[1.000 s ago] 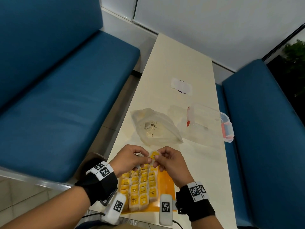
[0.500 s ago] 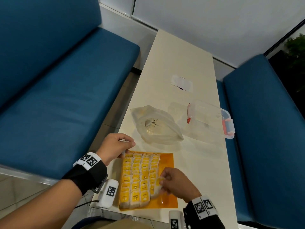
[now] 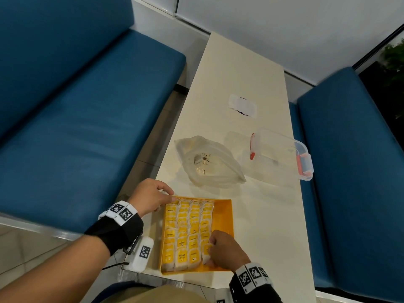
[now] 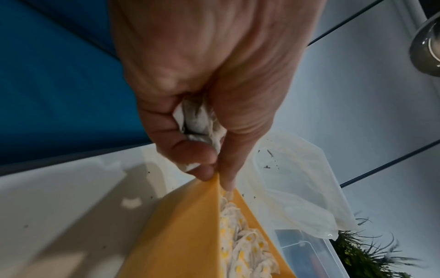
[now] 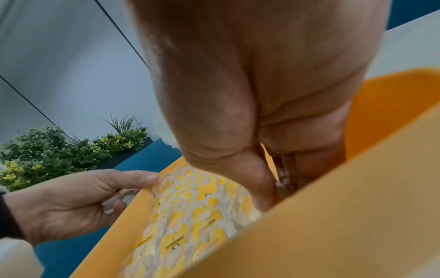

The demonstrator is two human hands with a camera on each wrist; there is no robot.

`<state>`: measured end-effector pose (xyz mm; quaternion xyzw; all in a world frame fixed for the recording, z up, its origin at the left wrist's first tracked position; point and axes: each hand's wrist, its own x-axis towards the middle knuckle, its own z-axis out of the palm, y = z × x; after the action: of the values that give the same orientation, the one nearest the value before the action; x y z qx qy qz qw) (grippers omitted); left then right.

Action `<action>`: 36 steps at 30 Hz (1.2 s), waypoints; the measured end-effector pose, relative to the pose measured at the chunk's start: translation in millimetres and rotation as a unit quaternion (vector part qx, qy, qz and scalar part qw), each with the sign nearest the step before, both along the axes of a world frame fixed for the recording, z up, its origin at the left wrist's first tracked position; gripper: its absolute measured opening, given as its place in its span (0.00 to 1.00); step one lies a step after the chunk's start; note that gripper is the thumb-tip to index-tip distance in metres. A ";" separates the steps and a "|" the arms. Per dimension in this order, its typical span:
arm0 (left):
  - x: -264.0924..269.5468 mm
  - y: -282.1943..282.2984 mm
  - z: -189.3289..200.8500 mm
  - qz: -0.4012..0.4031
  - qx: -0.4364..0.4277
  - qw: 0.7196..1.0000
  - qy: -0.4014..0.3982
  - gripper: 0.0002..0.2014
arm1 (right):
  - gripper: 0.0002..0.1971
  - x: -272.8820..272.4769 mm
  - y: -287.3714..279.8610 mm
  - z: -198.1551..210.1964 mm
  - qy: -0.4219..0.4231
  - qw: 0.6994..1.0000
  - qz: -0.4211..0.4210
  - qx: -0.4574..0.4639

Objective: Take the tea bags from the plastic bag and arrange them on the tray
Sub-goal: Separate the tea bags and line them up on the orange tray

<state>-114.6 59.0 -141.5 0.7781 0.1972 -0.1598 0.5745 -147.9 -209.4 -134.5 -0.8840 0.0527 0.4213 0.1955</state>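
Smooth plastic tray (image 3: 223, 217) — crinkly clear plastic bag (image 3: 209, 165).

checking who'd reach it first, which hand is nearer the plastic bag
Left. The left hand holds the far-left corner of the tray, just short of the plastic bag. The right hand is among the tea bags at the tray's near end.

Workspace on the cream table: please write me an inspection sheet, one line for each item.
Surface: long cream table, dark crumbs near the tray.
Job's things: orange plastic tray holding rows of yellow-tagged tea bags; crumpled clear plastic bag behind it.
Clutter: clear plastic box with red clips; white paper patch.
Grippers: left hand pinches the tray's far left corner, white crumpled material in its palm; right hand pinches a tea bag in the rightmost row.
Cables: black cable at the table's near edge.
Surroundings: blue benches on both sides, white wall, green plants.
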 end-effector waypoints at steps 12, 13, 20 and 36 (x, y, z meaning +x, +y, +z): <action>3.1 1.1 -3.1 -0.018 -0.004 1.000 0.007 0.03 | 0.09 -0.5 7.2 -5.1 -0.020 0.998 -0.057 -0.003; 3.6 0.7 -2.5 -0.018 -0.005 1.000 0.008 0.03 | 0.10 -0.1 7.6 -6.1 -0.022 0.998 -0.056 -0.005; 8.6 -1.6 0.4 -0.021 0.007 1.000 0.009 0.03 | 0.10 6.8 9.0 -9.6 -0.036 0.998 -0.047 -0.005; 5.0 -25.2 51.0 0.120 -0.409 0.899 0.100 0.11 | 0.05 34.8 41.7 73.0 -0.210 0.943 -0.103 0.239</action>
<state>-109.6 33.8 -90.5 0.4254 0.2624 -0.2332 0.8342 -113.1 -167.7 -61.5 -0.8696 -0.0009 0.2040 0.4497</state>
